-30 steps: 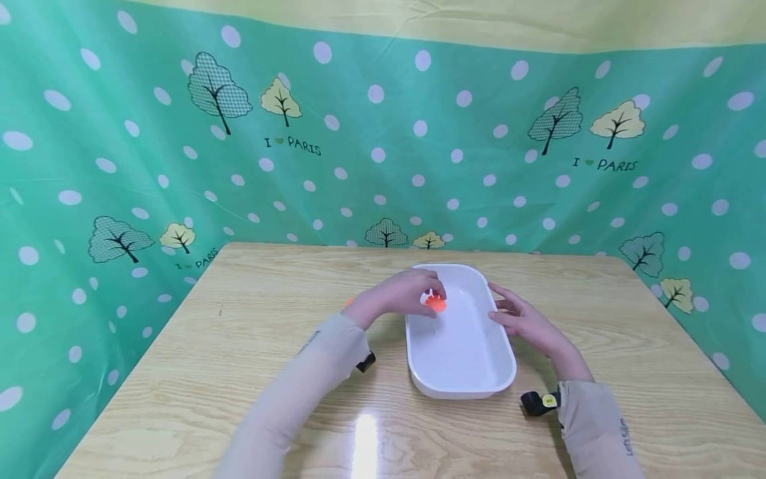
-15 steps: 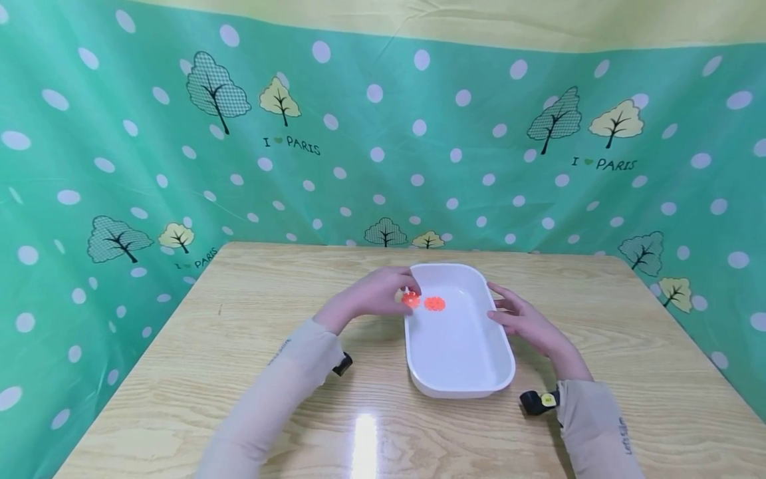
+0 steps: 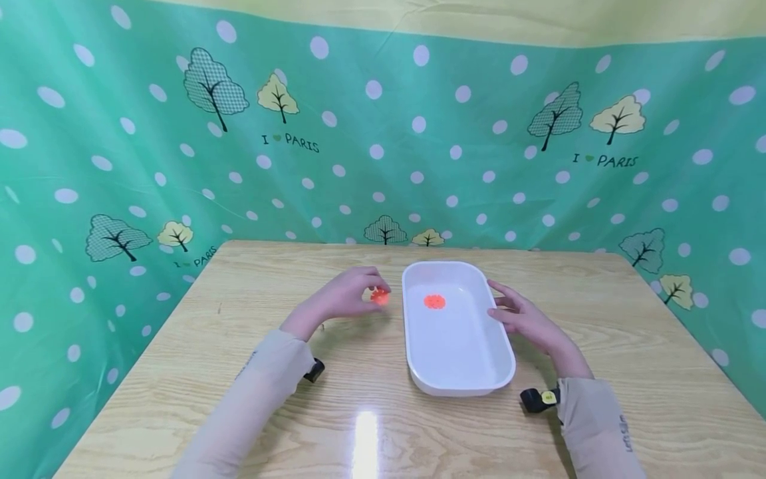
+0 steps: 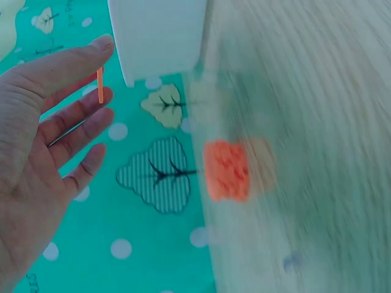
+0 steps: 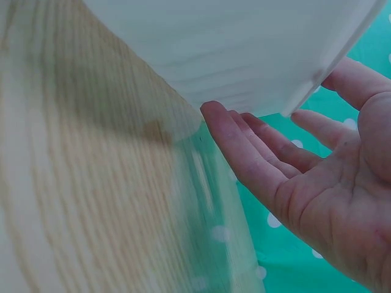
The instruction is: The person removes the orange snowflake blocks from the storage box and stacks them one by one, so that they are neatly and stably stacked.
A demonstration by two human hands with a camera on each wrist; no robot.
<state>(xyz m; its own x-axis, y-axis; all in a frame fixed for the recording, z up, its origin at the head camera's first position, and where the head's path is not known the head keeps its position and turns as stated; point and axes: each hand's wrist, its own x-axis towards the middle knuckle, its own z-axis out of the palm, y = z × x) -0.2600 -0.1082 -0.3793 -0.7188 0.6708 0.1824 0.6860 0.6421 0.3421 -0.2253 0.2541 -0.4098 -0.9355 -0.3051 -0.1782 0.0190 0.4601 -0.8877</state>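
In the head view, my left hand [image 3: 353, 293] pinches an orange disc [image 3: 380, 297] with a notched edge, left of the white basin [image 3: 457, 382]. The left wrist view shows the thin edge of this disc [image 4: 100, 85] between thumb and forefinger. Another orange notched disc [image 3: 434, 302] lies inside the basin, towards its far left. My right hand [image 3: 526, 322] rests against the basin's right side. In the right wrist view, its nearly straight fingers [image 5: 244, 146] touch the outer wall. A blurred orange piece [image 4: 227, 171] lies on the table under my left hand, hidden in the head view.
The wooden table [image 3: 287, 426] extends to both sides of the basin. A green curtain [image 3: 383, 146] with dots and trees hangs behind its far edge. A black wrist camera [image 3: 538, 400] sits at my right cuff.
My left hand has moved left, out of the basin and past its rim, with an orange disc in its fingers. The other disc stays in the basin. My right hand keeps its place.
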